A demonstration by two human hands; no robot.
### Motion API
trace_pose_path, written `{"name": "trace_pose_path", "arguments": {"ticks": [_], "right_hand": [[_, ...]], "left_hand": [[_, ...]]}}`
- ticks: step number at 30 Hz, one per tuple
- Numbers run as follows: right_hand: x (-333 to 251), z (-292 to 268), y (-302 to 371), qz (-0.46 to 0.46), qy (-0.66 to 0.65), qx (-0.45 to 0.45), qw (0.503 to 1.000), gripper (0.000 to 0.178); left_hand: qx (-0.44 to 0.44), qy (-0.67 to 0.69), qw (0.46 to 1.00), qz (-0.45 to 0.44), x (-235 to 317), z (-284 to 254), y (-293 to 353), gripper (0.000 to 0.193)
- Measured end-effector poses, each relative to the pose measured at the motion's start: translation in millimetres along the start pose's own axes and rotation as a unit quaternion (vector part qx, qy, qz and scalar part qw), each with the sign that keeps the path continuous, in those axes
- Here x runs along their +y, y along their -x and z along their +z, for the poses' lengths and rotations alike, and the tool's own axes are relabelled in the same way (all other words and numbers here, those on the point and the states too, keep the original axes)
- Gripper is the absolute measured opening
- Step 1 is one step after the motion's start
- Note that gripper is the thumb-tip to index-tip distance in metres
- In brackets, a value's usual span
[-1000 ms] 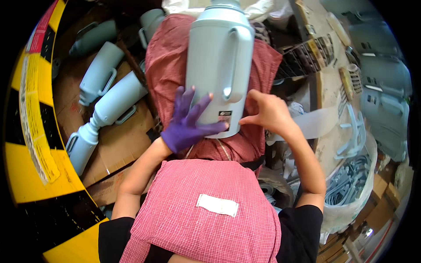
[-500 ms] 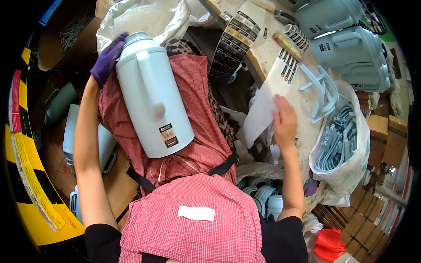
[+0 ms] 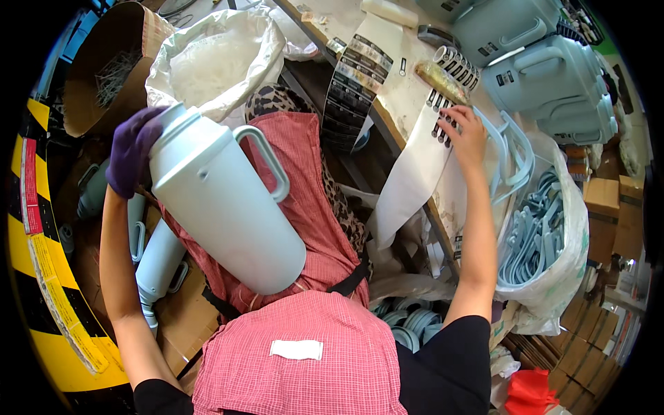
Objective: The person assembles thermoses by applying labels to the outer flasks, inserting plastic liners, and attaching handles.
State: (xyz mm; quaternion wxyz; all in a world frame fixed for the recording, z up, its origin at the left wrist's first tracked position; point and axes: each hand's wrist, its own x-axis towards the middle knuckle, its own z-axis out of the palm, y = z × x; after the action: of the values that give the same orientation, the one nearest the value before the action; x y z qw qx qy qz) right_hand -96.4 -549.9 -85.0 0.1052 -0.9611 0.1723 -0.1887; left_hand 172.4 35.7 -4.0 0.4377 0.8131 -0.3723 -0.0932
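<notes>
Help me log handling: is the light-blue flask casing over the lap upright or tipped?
Tipped: the light-blue flask casing slants, side facing the camera, neck at the purple-gloved left hand, base toward the pink apron.

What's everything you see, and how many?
Tall handled plastic flask: one, pale blue, centre-left
Other plastic flasks: several, bluish, upper right, lower left
Curled label sheet: one, white, on table
Label strip: one, black, table edge
Open plastic sacks: several, white, top, right
Curved plastic handles: many, blue, table, right sack
Cardboard boxes: several, brown, upper left, right
Striped panel: one, yellow-black, left
Crumpled bundle: one, red, lower right
Checked cloth apron: one, pink, bottom centre
Left hand: one, purple-gloved, gripping flask's neck
Right hand: one, bare, over label sheet
</notes>
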Motion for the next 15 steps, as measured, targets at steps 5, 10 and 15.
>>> {"name": "trace_pose_path", "arguments": {"ticks": [5, 10, 15], "right_hand": [[-8, -6, 3, 0.009, 0.049, 0.024, 0.998, 0.028], [-8, 9, 5, 0.007, 0.031, 0.069, 0.997, 0.021], [-16, 4, 20, -0.011, 0.025, 0.071, 0.997, 0.015]], "left_hand": [[-0.050, -0.132, 0.979, -0.149, -3, 32, -62, 0.038], [0.068, 0.081, 0.983, -0.150, -64, 76, -72, 0.041], [0.288, 0.239, 0.927, -0.025, -65, 74, -17, 0.038]]}}
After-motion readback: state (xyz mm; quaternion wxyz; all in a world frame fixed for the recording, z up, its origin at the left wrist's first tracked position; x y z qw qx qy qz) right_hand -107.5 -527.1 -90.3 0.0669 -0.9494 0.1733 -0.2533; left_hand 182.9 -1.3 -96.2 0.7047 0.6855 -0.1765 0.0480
